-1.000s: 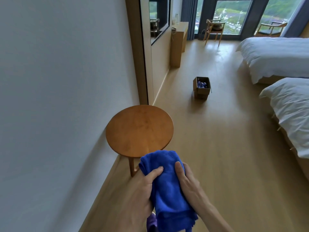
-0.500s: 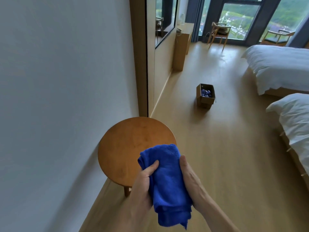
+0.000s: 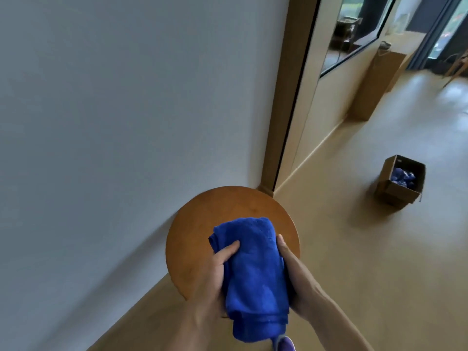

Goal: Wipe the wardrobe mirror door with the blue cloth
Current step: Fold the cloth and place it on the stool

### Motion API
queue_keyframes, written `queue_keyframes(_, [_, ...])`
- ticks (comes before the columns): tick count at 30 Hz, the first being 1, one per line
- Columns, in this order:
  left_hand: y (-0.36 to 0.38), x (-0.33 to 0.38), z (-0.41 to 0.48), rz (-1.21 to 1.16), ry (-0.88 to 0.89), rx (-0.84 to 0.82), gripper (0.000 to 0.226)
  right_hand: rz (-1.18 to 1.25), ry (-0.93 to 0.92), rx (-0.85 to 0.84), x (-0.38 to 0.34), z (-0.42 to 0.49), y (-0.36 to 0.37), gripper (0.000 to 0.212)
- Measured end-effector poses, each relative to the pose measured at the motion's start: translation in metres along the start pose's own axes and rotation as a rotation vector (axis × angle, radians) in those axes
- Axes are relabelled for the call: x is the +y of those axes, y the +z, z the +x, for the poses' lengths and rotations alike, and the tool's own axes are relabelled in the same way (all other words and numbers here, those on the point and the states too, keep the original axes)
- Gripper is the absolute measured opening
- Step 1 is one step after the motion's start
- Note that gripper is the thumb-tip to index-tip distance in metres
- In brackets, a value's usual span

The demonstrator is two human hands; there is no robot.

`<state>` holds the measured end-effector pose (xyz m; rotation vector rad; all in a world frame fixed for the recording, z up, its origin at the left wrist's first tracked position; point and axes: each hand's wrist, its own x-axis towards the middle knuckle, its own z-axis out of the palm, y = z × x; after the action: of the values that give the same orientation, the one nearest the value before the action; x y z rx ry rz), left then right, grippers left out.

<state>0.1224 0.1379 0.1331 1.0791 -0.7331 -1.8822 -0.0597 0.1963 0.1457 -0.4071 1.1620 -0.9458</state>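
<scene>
The folded blue cloth [image 3: 253,269] is gripped between the left hand [image 3: 212,277] and the right hand [image 3: 293,277], fingers curled round it. It is held above a round wooden stool [image 3: 202,224].

Furnished room of a home or hotel type. Evidence: plain painted wall [image 3: 101,122], pale wood floor [image 3: 354,249], tall wood-framed wardrobe [image 3: 283,97], small round wooden table [image 3: 228,206] against the wall, low wooden cabinet [image 3: 372,84], chair [image 3: 458,64] beside a dark-framed, curtained window [image 3: 430,34], and open cardboard box [image 3: 395,196] on the floor.
</scene>
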Motion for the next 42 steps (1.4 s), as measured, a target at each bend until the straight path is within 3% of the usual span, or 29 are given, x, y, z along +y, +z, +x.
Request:
queue_keyframes(1, [0.003, -0.004, 0.002, -0.072, -0.075, -0.050, 0.062, -0.051, 0.008, -0.020, -0.010, 0.004, -0.008, 0.071])
queue_keyframes(3, [0.025, -0.008, -0.007, -0.056, -0.062, -0.019, 0.058, -0.169, 0.012, 0.000, -0.036, 0.016, -0.022, 0.065])
queue_keyframes(8, [0.048, -0.001, -0.002, -0.108, -0.049, 0.167, 0.060, -0.340, -0.009, -0.036, -0.071, 0.041, -0.032, 0.056])
queue_keyframes(14, [0.036, 0.002, 0.021, -0.146, -0.073, 0.329, 0.039, -0.439, -0.038, -0.028, -0.082, 0.075, -0.030, 0.046])
queue_keyframes(18, [0.020, 0.012, 0.044, -0.137, -0.063, 0.279, 0.021, -0.432, -0.075, 0.035, -0.089, 0.094, -0.017, 0.041])
queue_keyframes(22, [0.007, 0.026, 0.070, -0.148, -0.028, 0.300, 0.033, -0.451, -0.122, 0.134, -0.099, 0.116, -0.009, 0.048])
queue_keyframes(30, [-0.030, 0.039, 0.085, -0.135, -0.116, 0.370, 0.032, -0.663, -0.212, 0.205, -0.107, 0.157, -0.001, 0.024])
queue_keyframes(34, [-0.050, 0.029, 0.092, -0.071, -0.108, 0.473, 0.026, -0.832, -0.222, 0.166, -0.101, 0.183, 0.007, 0.029])
queue_keyframes(37, [-0.058, 0.025, 0.101, -0.054, -0.083, 0.499, 0.023, -0.800, -0.150, 0.101, -0.104, 0.201, 0.009, 0.026])
queue_keyframes(42, [-0.058, 0.024, 0.111, -0.118, -0.146, 0.500, 0.017, -0.829, -0.065, -0.180, -0.122, 0.232, -0.003, 0.021])
